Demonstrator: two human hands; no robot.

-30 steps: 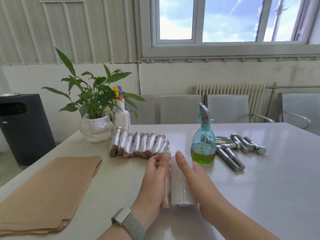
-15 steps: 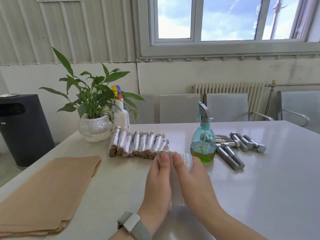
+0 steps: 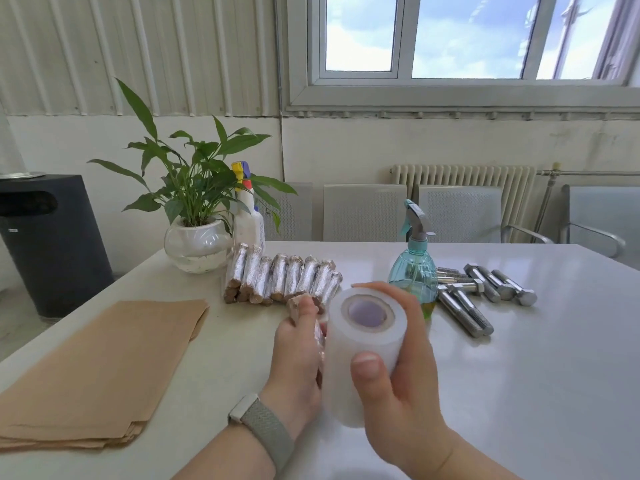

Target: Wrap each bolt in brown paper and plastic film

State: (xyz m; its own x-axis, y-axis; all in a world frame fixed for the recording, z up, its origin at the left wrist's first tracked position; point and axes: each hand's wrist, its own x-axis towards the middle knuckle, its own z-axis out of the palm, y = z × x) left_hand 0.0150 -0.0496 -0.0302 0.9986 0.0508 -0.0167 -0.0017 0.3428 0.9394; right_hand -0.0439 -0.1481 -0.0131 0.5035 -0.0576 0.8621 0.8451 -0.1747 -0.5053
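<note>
My right hand [image 3: 398, 386] grips a white roll of plastic film [image 3: 363, 341], lifted off the table with its open core facing me. Beside it, my left hand [image 3: 298, 355] holds a paper-wrapped bolt [image 3: 297, 304], partly covered in film; only its brown end shows above my fingers. Several wrapped bolts [image 3: 280, 278] lie in a row behind my hands. Several bare steel bolts [image 3: 485, 296] lie at the right. A stack of brown paper sheets [image 3: 97, 368] sits at the left.
A teal spray bottle [image 3: 414, 268] stands just behind the roll. A potted plant [image 3: 197, 237] and a white spray bottle [image 3: 249, 223] stand at the back left. The white table [image 3: 536, 393] has grey chairs behind it and a black bin [image 3: 48, 244] to its left.
Both hands were rolling the film and bolt flat on the table. Now they have lifted them, and the roll is tilted up with its core toward me.
</note>
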